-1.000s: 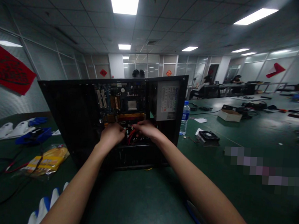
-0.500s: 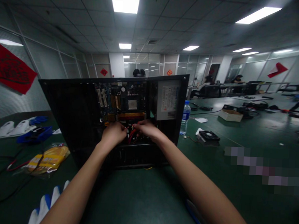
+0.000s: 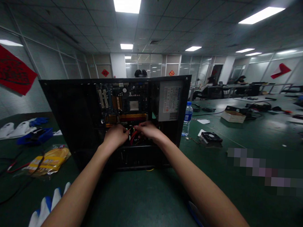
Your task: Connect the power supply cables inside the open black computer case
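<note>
An open black computer case (image 3: 72, 123) lies on a green table, showing a blue motherboard (image 3: 124, 103) and a grey power supply (image 3: 170, 101). Both my hands reach inside, below the motherboard. My left hand (image 3: 116, 135) is closed, its fingers pinched at a red cable (image 3: 133, 137). My right hand (image 3: 147, 131) is closed too, its fingertips meeting the left hand's over the same red cable and small wires. What the fingertips hold beyond that is hidden.
A water bottle (image 3: 188, 118) stands right of the case, with a loose fan (image 3: 210, 137) and a white box (image 3: 234, 116) further right. A yellow packet (image 3: 49, 159), blue-white gloves (image 3: 46, 206) and cables lie at the left. People sit at far desks.
Both hands stay at the same spot inside the case; only the fingers have shifted slightly at the red cable.
</note>
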The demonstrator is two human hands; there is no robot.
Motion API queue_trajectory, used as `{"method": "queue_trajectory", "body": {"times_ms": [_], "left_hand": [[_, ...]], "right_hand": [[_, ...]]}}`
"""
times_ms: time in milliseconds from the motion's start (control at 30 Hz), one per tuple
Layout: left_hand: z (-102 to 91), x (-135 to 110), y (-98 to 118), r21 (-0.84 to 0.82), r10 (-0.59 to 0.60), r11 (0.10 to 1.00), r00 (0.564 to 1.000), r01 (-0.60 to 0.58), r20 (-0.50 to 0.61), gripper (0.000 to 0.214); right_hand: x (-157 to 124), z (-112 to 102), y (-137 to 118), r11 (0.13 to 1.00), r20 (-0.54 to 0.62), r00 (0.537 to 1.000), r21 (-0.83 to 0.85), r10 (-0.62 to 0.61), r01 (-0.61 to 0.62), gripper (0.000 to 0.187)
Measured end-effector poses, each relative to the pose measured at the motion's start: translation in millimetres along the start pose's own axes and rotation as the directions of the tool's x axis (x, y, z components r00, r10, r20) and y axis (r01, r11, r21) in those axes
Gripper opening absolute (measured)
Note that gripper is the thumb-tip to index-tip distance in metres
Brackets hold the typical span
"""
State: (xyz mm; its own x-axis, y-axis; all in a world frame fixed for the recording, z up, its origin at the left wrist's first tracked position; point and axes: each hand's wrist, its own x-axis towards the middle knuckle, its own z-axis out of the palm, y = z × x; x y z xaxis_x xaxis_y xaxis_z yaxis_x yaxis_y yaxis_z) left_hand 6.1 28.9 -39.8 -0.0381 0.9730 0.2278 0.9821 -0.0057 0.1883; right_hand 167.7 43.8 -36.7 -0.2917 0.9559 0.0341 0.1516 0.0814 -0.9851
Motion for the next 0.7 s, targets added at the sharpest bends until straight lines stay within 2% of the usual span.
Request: {"method": "queue_trajectory", "body": {"times_ms": [467, 700], "left_hand": [[-0.7, -7.6, 7.3, 0.17, 0.033, 0.985, 0.992, -0.013, -0.118, 0.04], [2.3, -0.4, 6.5, 0.078, 0.048, 0.996, 0.997, -0.043, -0.066, 0.035]], "right_hand": [[1.3, 0.9, 0.3, 1.0, 0.008, 1.0, -0.024, 0.0, 0.001, 0.028], [5.6, 3.6, 8.1, 0.987, 0.014, 0.996, -0.129, -0.09, 0.091, 0.029]]}}
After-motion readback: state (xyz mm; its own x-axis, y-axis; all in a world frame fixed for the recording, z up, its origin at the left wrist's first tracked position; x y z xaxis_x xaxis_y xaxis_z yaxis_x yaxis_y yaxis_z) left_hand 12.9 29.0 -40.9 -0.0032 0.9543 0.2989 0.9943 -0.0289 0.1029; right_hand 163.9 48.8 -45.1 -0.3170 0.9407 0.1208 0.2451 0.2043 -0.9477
